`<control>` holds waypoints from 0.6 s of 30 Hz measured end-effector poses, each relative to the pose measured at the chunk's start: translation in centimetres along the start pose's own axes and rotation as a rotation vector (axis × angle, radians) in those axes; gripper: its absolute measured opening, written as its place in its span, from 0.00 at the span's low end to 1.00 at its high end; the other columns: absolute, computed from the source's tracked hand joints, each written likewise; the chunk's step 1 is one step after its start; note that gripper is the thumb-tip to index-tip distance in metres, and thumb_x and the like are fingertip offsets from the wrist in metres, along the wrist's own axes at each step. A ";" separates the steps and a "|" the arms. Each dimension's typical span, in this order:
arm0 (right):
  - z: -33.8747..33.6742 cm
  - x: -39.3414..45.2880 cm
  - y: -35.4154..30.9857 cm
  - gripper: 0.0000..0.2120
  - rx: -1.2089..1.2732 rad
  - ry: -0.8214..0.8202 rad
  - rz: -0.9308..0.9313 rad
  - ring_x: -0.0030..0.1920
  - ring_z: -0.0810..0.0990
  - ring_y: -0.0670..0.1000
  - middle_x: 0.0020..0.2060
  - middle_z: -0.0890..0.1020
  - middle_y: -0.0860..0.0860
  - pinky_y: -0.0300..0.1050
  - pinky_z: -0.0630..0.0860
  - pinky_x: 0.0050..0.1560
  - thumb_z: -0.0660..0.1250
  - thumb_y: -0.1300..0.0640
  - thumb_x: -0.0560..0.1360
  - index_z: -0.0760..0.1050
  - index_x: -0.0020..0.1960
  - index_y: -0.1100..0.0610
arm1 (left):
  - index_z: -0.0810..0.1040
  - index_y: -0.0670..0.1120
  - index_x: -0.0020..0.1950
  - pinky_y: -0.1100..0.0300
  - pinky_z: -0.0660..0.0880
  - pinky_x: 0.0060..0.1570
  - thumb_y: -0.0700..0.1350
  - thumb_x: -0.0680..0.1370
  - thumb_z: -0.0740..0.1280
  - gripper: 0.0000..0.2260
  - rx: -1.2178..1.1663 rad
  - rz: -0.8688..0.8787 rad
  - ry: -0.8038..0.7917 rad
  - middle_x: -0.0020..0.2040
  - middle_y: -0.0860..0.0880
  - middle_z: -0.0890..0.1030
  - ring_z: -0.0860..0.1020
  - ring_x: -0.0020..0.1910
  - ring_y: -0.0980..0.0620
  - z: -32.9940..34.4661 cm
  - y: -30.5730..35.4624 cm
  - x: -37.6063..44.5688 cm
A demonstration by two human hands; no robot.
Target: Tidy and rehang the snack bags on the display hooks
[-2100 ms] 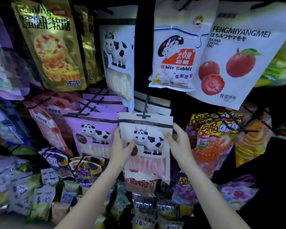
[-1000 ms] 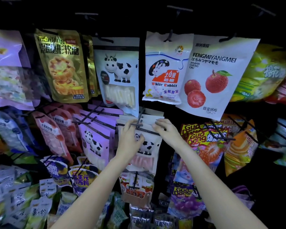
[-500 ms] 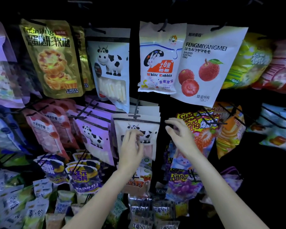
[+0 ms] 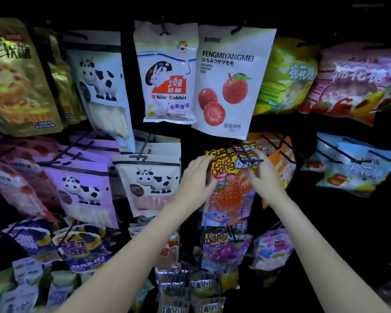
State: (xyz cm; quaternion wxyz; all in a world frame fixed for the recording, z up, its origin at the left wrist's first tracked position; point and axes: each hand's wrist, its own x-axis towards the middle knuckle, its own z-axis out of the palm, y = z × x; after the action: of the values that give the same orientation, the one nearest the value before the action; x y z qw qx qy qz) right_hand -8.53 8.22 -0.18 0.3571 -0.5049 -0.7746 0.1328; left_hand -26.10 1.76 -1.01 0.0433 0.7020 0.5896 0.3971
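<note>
Both hands have left the white cow bag [image 4: 149,184] and shifted right to the Guo Dong strawberry bag [image 4: 231,184], centre-right of frame. Left hand [image 4: 195,179] grips its upper-left edge, fingers curled over it. Right hand [image 4: 263,175] pinches the top near the black hook [image 4: 250,154]. Cow bag hangs on its own hook at centre, just left of the hands. White Rabbit bag [image 4: 167,77] hangs above.

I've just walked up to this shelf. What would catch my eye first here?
Probably the two hands in the middle: the left hand and right hand both grasp the Guo Dong strawberry bag near its hook. Above it hang a White Rabbit bag and a white bayberry bag side by side. Left of the hands hangs a cream cow-print bag.
</note>
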 end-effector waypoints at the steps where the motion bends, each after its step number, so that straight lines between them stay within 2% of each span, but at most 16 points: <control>1: -0.4 1.1 0.1 0.23 -0.007 -0.048 -0.051 0.70 0.65 0.55 0.68 0.68 0.57 0.42 0.59 0.67 0.59 0.67 0.76 0.63 0.70 0.62 | 0.67 0.42 0.70 0.56 0.61 0.67 0.44 0.75 0.59 0.23 0.021 -0.015 -0.012 0.67 0.45 0.71 0.66 0.67 0.48 0.7 0.4 0.9; 3: -1.2 3.0 0.3 0.22 -0.036 -0.172 -0.126 0.68 0.67 0.56 0.66 0.70 0.58 0.39 0.60 0.63 0.60 0.69 0.75 0.65 0.69 0.63 | 0.68 0.43 0.69 0.52 0.63 0.66 0.48 0.73 0.58 0.24 0.093 -0.059 -0.023 0.66 0.45 0.72 0.67 0.66 0.46 2.0 1.0 2.7; 7: -2.4 6.8 1.0 0.18 -0.220 -0.396 -0.240 0.62 0.71 0.60 0.59 0.74 0.62 0.45 0.64 0.55 0.62 0.69 0.72 0.71 0.61 0.66 | 0.71 0.46 0.67 0.54 0.60 0.60 0.49 0.77 0.60 0.19 0.292 -0.111 0.000 0.62 0.48 0.71 0.67 0.62 0.46 3.5 1.9 5.3; 9: -3.0 7.7 0.8 0.16 -0.287 -0.420 -0.261 0.60 0.70 0.60 0.57 0.75 0.62 0.47 0.64 0.53 0.59 0.69 0.72 0.73 0.59 0.67 | 0.71 0.48 0.66 0.55 0.58 0.58 0.48 0.77 0.62 0.17 0.372 -0.105 0.026 0.61 0.49 0.70 0.64 0.62 0.48 3.8 2.3 5.8; 12: -3.4 8.3 0.7 0.13 -0.413 -0.386 -0.278 0.61 0.66 0.59 0.56 0.74 0.58 0.50 0.64 0.56 0.57 0.67 0.72 0.72 0.55 0.64 | 0.72 0.48 0.64 0.56 0.56 0.57 0.48 0.76 0.63 0.17 0.478 -0.080 0.035 0.61 0.51 0.71 0.64 0.63 0.48 4.4 2.7 6.0; 14: -3.5 8.6 0.4 0.13 -0.427 -0.437 -0.265 0.62 0.65 0.59 0.58 0.73 0.58 0.52 0.64 0.57 0.58 0.66 0.72 0.70 0.56 0.61 | 0.74 0.47 0.61 0.55 0.57 0.57 0.48 0.74 0.64 0.16 0.506 -0.059 0.036 0.59 0.50 0.73 0.67 0.61 0.47 4.7 2.7 5.9; 18: -3.2 9.3 0.0 0.19 -0.260 -0.568 -0.162 0.64 0.66 0.61 0.60 0.72 0.60 0.52 0.69 0.57 0.59 0.65 0.72 0.66 0.64 0.61 | 0.78 0.46 0.50 0.55 0.59 0.51 0.50 0.68 0.59 0.16 0.490 -0.061 0.059 0.49 0.50 0.79 0.74 0.52 0.44 4.9 2.6 5.5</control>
State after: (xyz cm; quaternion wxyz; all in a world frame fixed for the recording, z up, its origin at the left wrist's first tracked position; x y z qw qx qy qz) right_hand -8.52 15.87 5.93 0.0685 -0.4258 -0.8913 0.1397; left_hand -21.14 7.75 -0.15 -0.1334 0.6617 0.6901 0.2610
